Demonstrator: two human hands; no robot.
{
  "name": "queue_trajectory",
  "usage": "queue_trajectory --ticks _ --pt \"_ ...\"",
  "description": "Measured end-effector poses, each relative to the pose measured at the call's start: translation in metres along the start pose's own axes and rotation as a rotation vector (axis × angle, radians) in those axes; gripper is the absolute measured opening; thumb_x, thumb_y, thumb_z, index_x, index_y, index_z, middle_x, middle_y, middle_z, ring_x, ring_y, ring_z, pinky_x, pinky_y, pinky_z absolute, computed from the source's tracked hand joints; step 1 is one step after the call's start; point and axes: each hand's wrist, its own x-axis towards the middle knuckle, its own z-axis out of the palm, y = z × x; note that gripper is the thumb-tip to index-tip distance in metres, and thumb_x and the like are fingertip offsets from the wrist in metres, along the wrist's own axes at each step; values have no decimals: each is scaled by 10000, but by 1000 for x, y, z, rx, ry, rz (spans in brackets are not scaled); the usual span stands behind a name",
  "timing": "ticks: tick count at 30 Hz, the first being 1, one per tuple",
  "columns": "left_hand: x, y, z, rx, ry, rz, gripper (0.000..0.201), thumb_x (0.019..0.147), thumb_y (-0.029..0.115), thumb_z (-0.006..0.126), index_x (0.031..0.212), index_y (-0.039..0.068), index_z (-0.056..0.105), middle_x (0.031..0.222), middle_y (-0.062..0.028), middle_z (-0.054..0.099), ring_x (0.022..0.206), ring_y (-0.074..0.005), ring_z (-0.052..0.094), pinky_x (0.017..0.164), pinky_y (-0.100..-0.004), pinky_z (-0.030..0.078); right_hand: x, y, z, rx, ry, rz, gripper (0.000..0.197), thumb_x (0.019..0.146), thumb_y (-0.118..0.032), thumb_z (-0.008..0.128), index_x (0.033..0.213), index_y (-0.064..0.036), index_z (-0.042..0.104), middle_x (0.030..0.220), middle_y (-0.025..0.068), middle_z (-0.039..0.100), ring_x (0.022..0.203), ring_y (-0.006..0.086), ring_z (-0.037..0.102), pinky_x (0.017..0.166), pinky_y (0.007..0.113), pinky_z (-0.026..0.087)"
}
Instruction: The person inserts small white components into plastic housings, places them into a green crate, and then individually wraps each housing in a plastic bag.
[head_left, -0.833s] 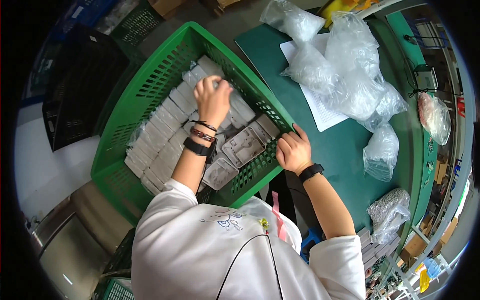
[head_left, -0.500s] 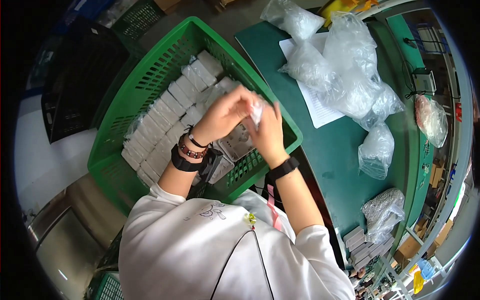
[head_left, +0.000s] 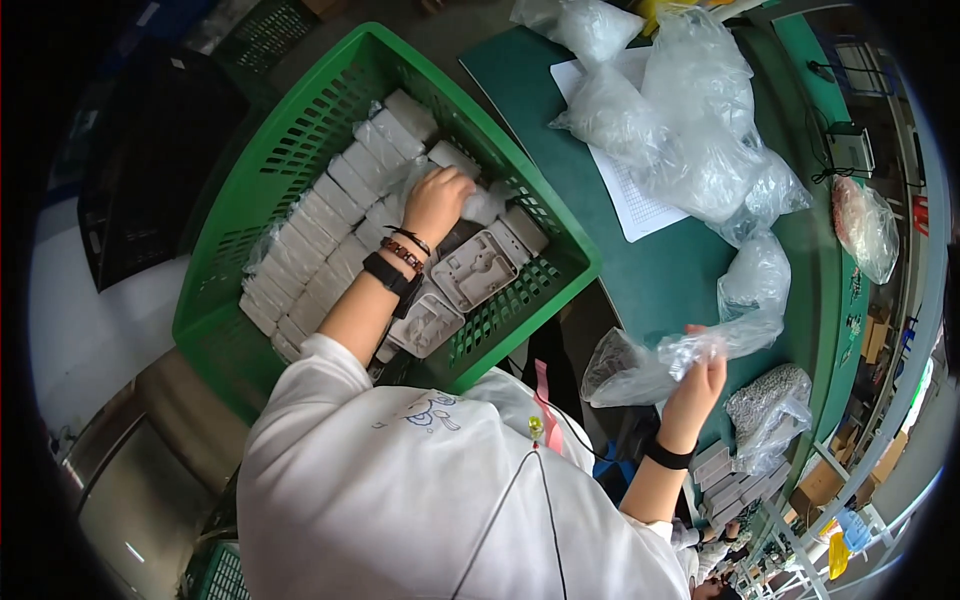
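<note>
My left hand (head_left: pixel 437 208) is inside the green crate (head_left: pixel 212 270), fingers bent down beside crumpled clear plastic (head_left: pixel 485 206). What its fingertips grip, if anything, is hidden. Next to it lie light grey moulded plastic housings, one open housing (head_left: pixel 474 270) showing its inner ribs and another (head_left: pixel 428 323) nearer my body. Rows of white wrapped blocks (head_left: pixel 320 220) fill the left side of the crate. Out to the right, my right hand (head_left: pixel 704 385) pinches a clear plastic bag (head_left: pixel 640 375) at the bench's near edge. Its loose end hangs to the left of my fingers.
Several puffy clear bags (head_left: pixel 700 120) lie on the green bench (head_left: pixel 650 290), partly over a printed sheet (head_left: pixel 630 205). Farther right are a bag of small grey parts (head_left: pixel 770 410) and stacked grey pieces (head_left: pixel 735 490). A black crate (head_left: pixel 150 170) stands left.
My hands were together above the crate with a small whitish thing between them. Now my left hand is lower among the housings, and my right hand has swung right and taken hold of a clear bag.
</note>
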Motion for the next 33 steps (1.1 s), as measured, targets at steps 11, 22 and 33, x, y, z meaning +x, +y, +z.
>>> queue_trajectory --ticks 11,22,33 --pt "16 -8 -15 -429 29 -132 181 860 181 437 787 28 501 684 -76 518 626 -272 518 568 -341 412 -9 7 44 -439 -332 -216 456 767 10 504 1202 22 370 1151 100 469 933 169 497 785 273 409" --pt "23 -22 -14 -1334 -1 -923 270 895 309 416 795 77 511 658 12 488 534 -138 473 491 -278 394 24 50 197 -1023 -526 -623 624 650 -164 664 1199 -146 368 1057 146 467 658 327 573 557 388 471" --pt "13 -18 -6 -1920 154 -902 214 873 279 457 897 81 534 818 -10 557 763 -133 541 676 -285 428 87 53 247 -961 -454 -961 153 761 -149 542 775 -57 421 768 131 528 618 328 546 524 413 436"
